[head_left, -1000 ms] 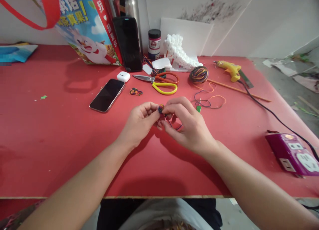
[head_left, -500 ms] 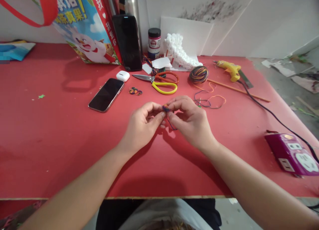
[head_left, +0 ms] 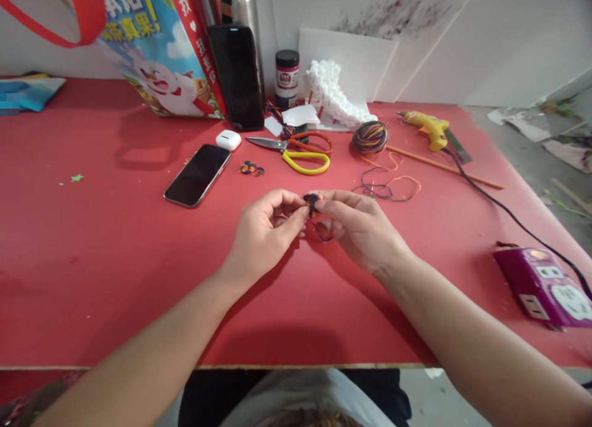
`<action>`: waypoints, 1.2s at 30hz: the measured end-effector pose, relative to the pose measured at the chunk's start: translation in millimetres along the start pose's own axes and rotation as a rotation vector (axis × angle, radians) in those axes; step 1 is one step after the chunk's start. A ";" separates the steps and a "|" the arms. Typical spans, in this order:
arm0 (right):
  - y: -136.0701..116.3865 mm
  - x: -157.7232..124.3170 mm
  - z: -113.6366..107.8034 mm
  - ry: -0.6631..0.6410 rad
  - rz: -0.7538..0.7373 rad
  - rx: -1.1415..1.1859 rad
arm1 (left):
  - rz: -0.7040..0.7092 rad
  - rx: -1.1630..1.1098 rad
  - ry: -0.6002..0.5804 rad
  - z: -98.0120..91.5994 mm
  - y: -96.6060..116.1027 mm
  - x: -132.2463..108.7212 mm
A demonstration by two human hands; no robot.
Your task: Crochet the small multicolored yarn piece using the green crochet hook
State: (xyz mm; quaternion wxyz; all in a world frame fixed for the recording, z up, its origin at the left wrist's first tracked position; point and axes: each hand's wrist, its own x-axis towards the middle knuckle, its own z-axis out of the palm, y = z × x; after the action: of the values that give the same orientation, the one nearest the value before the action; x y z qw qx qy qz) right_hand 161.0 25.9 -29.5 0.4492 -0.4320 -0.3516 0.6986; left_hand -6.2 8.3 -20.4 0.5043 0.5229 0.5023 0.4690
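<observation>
My left hand and my right hand meet over the red table, each pinching a small knot of multicoloured cord between thumb and fingers. A thin loose end of the cord curls down below the knot. Beyond the hands lie loose strands of cord and a wound coil of the same cord. A small finished cord piece lies near the scissors.
A phone and a white earbud case lie left of centre. Yellow-handled scissors, a yellow glue gun, a wooden stick, a purple power strip, a jar and a printed bag stand around.
The right hand has turned flatter and lowered slightly, its fingers now stretched toward the knot. The left hand has barely moved. The knot stays pinched between both hands.
</observation>
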 end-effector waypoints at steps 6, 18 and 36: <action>3.5 -4.4 2.5 0.027 -0.148 -0.225 | -0.030 -0.020 0.014 -1.5 0.8 1.3; -2.9 1.9 -2.1 0.185 -0.220 -0.282 | -0.161 -0.266 -0.122 -4.3 0.5 5.3; -4.2 1.1 -6.2 0.258 -0.459 -0.473 | -0.196 -0.358 -0.081 -9.0 -0.4 14.1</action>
State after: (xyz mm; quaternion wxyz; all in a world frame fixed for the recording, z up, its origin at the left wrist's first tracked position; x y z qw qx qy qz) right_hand 167.8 29.0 -28.5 0.5228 -0.5182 -0.5321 0.4183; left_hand -14.4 22.9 -20.6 0.6523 0.3921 0.4384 0.4782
